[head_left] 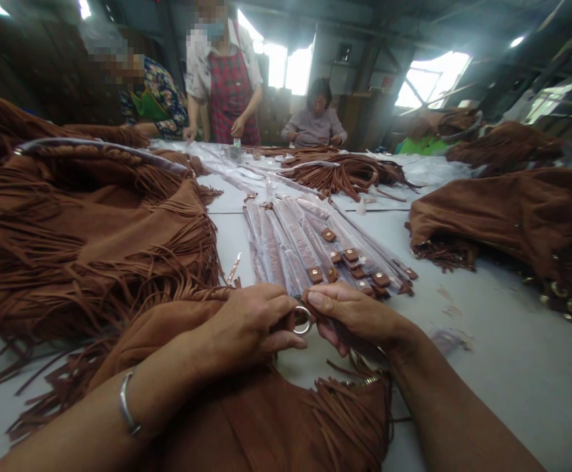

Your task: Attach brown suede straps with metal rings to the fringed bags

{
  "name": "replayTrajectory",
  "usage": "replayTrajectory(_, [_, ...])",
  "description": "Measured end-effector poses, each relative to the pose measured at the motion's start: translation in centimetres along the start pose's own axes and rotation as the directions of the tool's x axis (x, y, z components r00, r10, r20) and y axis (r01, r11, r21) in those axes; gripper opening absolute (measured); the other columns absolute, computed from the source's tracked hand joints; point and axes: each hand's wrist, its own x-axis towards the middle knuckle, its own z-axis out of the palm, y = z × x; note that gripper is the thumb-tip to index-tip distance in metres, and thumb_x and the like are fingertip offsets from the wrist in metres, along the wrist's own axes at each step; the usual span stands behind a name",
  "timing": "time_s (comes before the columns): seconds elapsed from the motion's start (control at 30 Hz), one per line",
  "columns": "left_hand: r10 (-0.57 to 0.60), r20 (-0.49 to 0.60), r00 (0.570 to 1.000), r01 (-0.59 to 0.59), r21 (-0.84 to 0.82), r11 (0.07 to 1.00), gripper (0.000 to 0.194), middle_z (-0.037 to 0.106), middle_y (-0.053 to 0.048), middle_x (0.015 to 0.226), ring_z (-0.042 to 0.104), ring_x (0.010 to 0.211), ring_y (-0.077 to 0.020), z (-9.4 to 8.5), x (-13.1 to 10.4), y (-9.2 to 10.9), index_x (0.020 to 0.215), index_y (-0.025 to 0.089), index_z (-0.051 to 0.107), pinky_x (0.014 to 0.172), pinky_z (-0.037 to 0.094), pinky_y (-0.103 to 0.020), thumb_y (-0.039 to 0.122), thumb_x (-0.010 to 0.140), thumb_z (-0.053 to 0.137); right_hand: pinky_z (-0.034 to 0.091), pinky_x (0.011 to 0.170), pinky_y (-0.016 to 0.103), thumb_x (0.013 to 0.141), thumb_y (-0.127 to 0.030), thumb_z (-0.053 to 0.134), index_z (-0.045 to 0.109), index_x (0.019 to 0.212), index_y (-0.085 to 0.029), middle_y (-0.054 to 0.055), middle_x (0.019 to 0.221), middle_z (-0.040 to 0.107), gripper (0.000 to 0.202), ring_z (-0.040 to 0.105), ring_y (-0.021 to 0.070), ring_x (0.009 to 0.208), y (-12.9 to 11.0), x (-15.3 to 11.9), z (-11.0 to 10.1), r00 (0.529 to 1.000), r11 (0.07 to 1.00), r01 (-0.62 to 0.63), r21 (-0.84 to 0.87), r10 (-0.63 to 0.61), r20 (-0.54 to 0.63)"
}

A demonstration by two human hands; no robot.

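Note:
My left hand (254,324) is closed, thumb and fingers pinching a silver metal ring (303,321) that pokes out at the fingertips. Close against it, my right hand (359,314) grips the end of a brown strap wrapped in clear plastic (347,337). Strap end and ring meet between the two hands; the fingers partly hide whether one is threaded through the other. Beneath both hands lies a brown suede fringed bag (256,419). Just beyond the fingers is a row of plastic-wrapped straps (286,242) with brown snap tabs (349,254).
A large heap of fringed brown bags (94,242) covers the left of the white table (512,367). Another brown bag (507,210) lies at right. Brown fringed pieces (349,172) lie farther back. Three people (231,85) are at the far side.

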Motion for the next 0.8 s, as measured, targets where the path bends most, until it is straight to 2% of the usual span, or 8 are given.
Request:
replayTrajectory(0.17, [0.006, 0.062, 0.998, -0.009, 0.050, 0.999, 0.032, 0.048, -0.003, 0.080, 0.044, 0.070, -0.0126, 0.0, -0.2, 0.1, 0.089, 0.014, 0.056, 0.062, 0.036, -0.023, 0.045, 0.087, 0.048, 0.034, 0.032, 0.012, 0.086, -0.053, 0.042, 0.046, 0.077, -0.014, -0.006, 0.048, 0.043, 0.040, 0.038, 0.0042, 0.034, 0.2, 0.0, -0.3, 0.999, 1.000, -0.006, -0.018, 0.007, 0.051])
replayTrajectory(0.37, [0.023, 0.119, 0.993, -0.022, -0.010, 1.000, 0.032, 0.047, -0.003, 0.083, 0.043, 0.071, -0.0123, -0.4, 0.0, 0.4, 0.091, 0.013, 0.055, 0.064, 0.037, -0.022, 0.043, 0.088, 0.047, 0.033, 0.030, 0.011, 0.086, -0.053, 0.044, 0.046, 0.076, -0.014, -0.007, 0.048, 0.041, 0.040, 0.036, 0.0037, 0.034, 0.6, 0.0, -0.5, 0.996, 1.000, -0.013, -0.020, 0.015, 0.087])
replayTrajectory(0.53, [0.024, 0.122, 0.992, -0.012, -0.100, 0.995, 0.029, 0.047, -0.002, 0.082, 0.044, 0.073, -0.0118, -0.7, 0.0, 0.5, 0.093, 0.013, 0.056, 0.067, 0.038, -0.022, 0.040, 0.088, 0.049, 0.030, 0.028, 0.011, 0.087, -0.052, 0.044, 0.046, 0.074, -0.014, -0.006, 0.047, 0.041, 0.039, 0.033, 0.0034, 0.033, 1.1, 0.0, -0.7, 0.992, 0.998, -0.032, 0.054, 0.025, 0.125])
replayTrajectory(0.8, [0.072, 0.145, 0.987, -0.041, -0.205, 0.978, 0.023, 0.052, -0.004, 0.085, 0.048, 0.077, -0.0126, -1.2, -0.1, 0.9, 0.086, 0.012, 0.056, 0.072, 0.039, -0.022, 0.035, 0.088, 0.050, 0.030, 0.025, 0.013, 0.085, -0.049, 0.048, 0.049, 0.072, -0.013, -0.007, 0.043, 0.040, 0.038, 0.032, 0.0042, 0.030, 1.4, 0.3, -0.5, 0.975, 0.983, -0.031, 0.182, -0.010, 0.222])
